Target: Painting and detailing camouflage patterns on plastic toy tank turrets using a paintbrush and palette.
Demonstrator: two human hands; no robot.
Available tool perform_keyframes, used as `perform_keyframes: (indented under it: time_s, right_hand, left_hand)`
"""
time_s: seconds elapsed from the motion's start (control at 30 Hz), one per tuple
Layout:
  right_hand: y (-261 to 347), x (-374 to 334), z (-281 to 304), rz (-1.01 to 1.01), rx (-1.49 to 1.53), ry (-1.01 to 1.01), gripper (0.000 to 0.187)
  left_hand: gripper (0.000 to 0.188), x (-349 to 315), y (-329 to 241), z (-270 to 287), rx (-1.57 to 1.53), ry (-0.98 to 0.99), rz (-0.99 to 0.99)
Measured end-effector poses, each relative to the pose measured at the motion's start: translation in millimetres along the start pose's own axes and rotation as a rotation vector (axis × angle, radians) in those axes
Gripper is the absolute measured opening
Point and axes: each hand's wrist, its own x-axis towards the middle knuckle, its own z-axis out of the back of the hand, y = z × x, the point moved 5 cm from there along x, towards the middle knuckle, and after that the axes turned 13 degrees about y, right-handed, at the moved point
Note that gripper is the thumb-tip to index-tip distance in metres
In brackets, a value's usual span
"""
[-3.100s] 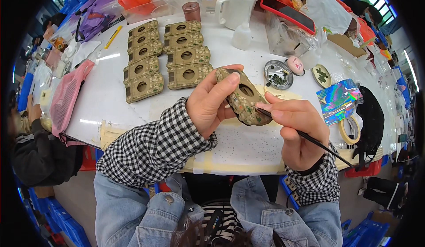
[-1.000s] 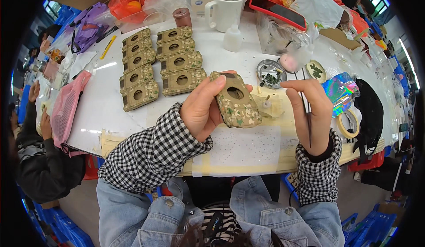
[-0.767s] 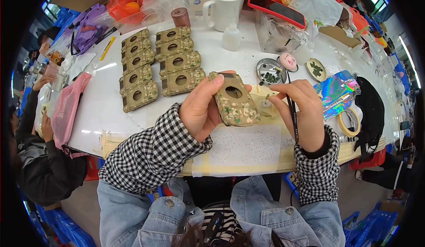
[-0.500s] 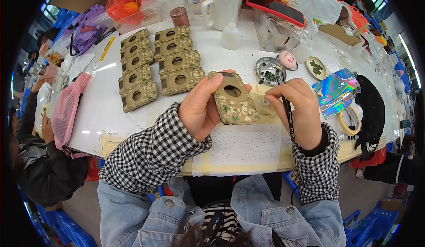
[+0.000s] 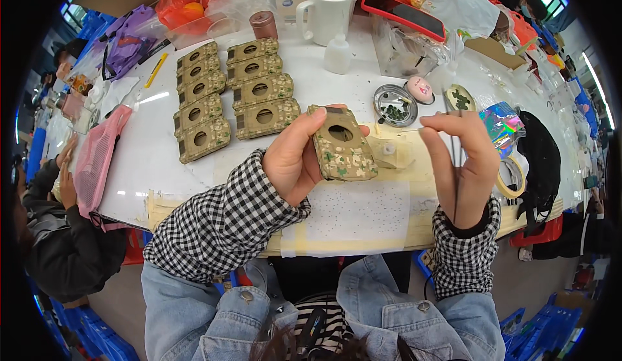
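My left hand point(image 5: 293, 160) is wrapped around a camouflage-patterned case point(image 5: 343, 157) with a round hole near its middle, tilted above the table. To its right, my right hand point(image 5: 468, 160) is raised, thumb and forefinger bent toward each other with a gap between them. A slim black stick-like tool point(image 5: 458, 186) lies along that hand's palm, held by the other fingers; its tip is too blurred to make out. Beyond the right hand sit a round clear dish of dark green bits point(image 5: 395, 107) and a small oval dish of green bits point(image 5: 460, 99).
Two rows of similar camouflage cases point(image 5: 259, 90) lie left of centre. Behind them stand a white mug point(image 5: 321, 21), a small white bottle point(image 5: 337, 55) and a red-edged phone point(image 5: 405, 16). A tape roll point(image 5: 510, 178) is at right. A person point(image 5: 65, 231) sits at left.
My right hand has moved right, away from the case, and turned its palm more into view. The black tool has swung with it. My left hand and the case have barely moved.
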Motion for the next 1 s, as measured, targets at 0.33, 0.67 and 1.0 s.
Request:
perform_keyframes:
  time_s: [0.33,0.67,1.0]
  right_hand:
    - [10.1,-2.8,-33.1,-0.031,0.700,0.123,0.009]
    - [9.0,-2.2,-37.0,-0.021,0.695,0.124,0.007]
    - [9.1,-2.2,-36.3,-0.032,0.658,0.153,0.007]
  left_hand:
    - [0.042,-1.0,1.9,-4.9,-0.076,0.106,0.018]
    - [0.042,-0.8,2.1,-6.4,-0.068,0.108,0.018]
    - [0.041,-1.3,1.9,-6.4,-0.061,0.102,0.008]
